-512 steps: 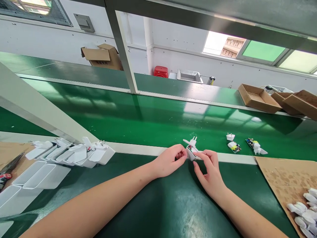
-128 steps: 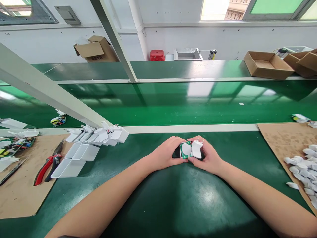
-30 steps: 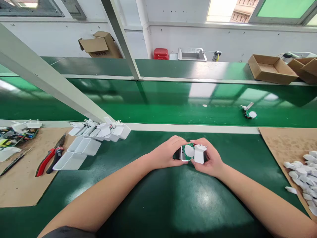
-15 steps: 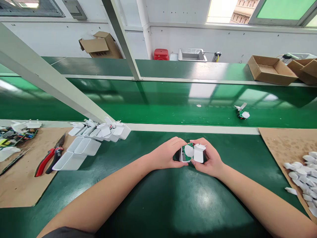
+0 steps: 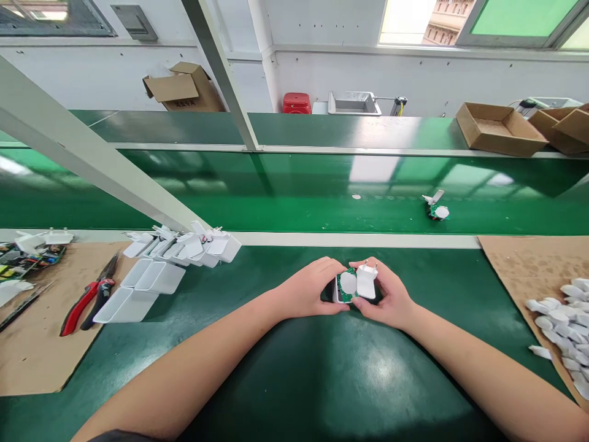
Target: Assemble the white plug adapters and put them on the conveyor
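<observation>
White plug housing [image 5: 367, 281] pinched in the right hand [image 5: 385, 294], green circuit board [image 5: 346, 285] gripped by the left hand [image 5: 306, 288], the two pieces touching above the green bench [image 5: 276, 380] (fingers hide the join, so the fit is hard to judge). Farther out, a loose board-and-plug piece [image 5: 435, 207] on the belt [image 5: 294, 212] has shifted left since the last frame.

Bright daylight pours through the windows [image 5: 519, 18] far beyond the right hand [image 5: 385, 296], washing out their panes. Pale glare streaks the green conveyor belt [image 5: 372, 169] ahead of it, a soft sheen marks the green bench top [image 5: 368, 374] below, and wide-angle distortion bends the edges.
</observation>
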A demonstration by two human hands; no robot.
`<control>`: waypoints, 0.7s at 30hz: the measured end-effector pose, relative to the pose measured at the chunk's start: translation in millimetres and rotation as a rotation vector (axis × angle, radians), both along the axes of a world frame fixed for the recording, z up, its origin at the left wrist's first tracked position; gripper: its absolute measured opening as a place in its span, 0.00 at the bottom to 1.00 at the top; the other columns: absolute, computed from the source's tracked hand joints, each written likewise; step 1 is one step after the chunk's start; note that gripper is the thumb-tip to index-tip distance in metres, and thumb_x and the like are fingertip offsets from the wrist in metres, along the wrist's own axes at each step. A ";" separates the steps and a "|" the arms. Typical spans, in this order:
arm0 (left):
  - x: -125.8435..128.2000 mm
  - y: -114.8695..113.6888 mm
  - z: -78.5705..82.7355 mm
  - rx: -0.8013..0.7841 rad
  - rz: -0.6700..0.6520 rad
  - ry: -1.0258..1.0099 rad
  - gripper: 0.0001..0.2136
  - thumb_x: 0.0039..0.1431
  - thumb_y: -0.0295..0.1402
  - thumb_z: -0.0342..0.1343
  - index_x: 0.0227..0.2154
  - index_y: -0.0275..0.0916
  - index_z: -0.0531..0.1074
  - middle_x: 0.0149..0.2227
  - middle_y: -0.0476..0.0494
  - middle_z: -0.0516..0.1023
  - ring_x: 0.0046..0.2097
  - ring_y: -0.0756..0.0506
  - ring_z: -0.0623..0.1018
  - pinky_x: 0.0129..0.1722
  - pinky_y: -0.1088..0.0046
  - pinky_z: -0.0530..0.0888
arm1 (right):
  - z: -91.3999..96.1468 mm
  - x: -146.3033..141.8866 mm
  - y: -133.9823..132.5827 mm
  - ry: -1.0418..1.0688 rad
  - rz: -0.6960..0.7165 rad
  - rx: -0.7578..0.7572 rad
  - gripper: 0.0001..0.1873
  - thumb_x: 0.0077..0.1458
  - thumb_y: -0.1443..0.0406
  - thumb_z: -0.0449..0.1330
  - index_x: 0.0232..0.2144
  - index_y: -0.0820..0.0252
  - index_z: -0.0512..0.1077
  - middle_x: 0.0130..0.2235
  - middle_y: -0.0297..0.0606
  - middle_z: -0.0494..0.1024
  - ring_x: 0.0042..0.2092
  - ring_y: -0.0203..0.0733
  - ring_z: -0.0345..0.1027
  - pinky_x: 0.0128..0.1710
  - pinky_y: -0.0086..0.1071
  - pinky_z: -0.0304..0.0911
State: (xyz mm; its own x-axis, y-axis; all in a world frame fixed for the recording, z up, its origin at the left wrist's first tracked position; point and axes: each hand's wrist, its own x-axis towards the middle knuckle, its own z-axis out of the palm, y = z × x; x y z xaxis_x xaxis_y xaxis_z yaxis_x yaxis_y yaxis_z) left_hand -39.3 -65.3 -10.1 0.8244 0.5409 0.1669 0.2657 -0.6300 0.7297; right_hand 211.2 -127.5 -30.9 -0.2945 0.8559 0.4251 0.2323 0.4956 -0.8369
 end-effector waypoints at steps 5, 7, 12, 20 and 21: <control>-0.7 -0.4 1.6 -0.014 0.000 0.002 0.27 0.62 0.47 0.71 0.58 0.42 0.71 0.52 0.38 0.80 0.52 0.36 0.78 0.52 0.57 0.78 | -0.5 0.1 0.1 0.002 0.008 -0.017 0.29 0.60 0.60 0.70 0.62 0.50 0.71 0.48 0.43 0.77 0.45 0.51 0.76 0.46 0.44 0.76; -0.8 -0.4 2.1 -0.018 0.004 -0.004 0.27 0.62 0.47 0.71 0.58 0.42 0.71 0.52 0.38 0.80 0.52 0.36 0.79 0.52 0.57 0.78 | 0.1 0.0 0.1 0.004 0.013 -0.040 0.29 0.60 0.60 0.70 0.62 0.49 0.70 0.47 0.42 0.76 0.44 0.50 0.75 0.45 0.43 0.75; -1.1 -0.6 1.5 -0.025 0.013 0.010 0.28 0.61 0.47 0.72 0.59 0.42 0.71 0.52 0.37 0.80 0.52 0.36 0.78 0.52 0.57 0.78 | 1.6 -0.3 0.1 0.025 0.044 -0.101 0.30 0.61 0.60 0.70 0.63 0.49 0.69 0.48 0.41 0.75 0.43 0.48 0.74 0.43 0.41 0.74; 0.2 -0.8 3.8 -0.037 0.005 0.011 0.28 0.62 0.46 0.71 0.60 0.43 0.72 0.53 0.38 0.80 0.53 0.36 0.78 0.53 0.56 0.78 | 3.7 -0.3 0.8 0.028 0.066 -0.158 0.28 0.62 0.59 0.70 0.61 0.48 0.69 0.47 0.40 0.74 0.41 0.47 0.71 0.40 0.40 0.73; 0.4 -0.7 4.3 -0.037 0.004 0.009 0.28 0.62 0.46 0.71 0.60 0.43 0.72 0.53 0.37 0.80 0.53 0.36 0.78 0.53 0.56 0.78 | 3.7 -0.3 0.9 0.026 0.070 -0.160 0.28 0.62 0.59 0.70 0.61 0.49 0.68 0.47 0.41 0.74 0.42 0.47 0.71 0.41 0.40 0.73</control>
State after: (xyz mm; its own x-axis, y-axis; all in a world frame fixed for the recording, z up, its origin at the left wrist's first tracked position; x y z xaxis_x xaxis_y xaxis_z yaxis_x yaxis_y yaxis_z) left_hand -38.9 -66.1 -5.8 0.8237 0.5498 0.1390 0.2749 -0.6015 0.7501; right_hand 211.0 -126.6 -27.3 -0.3464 0.8911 0.2932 0.1793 0.3697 -0.9117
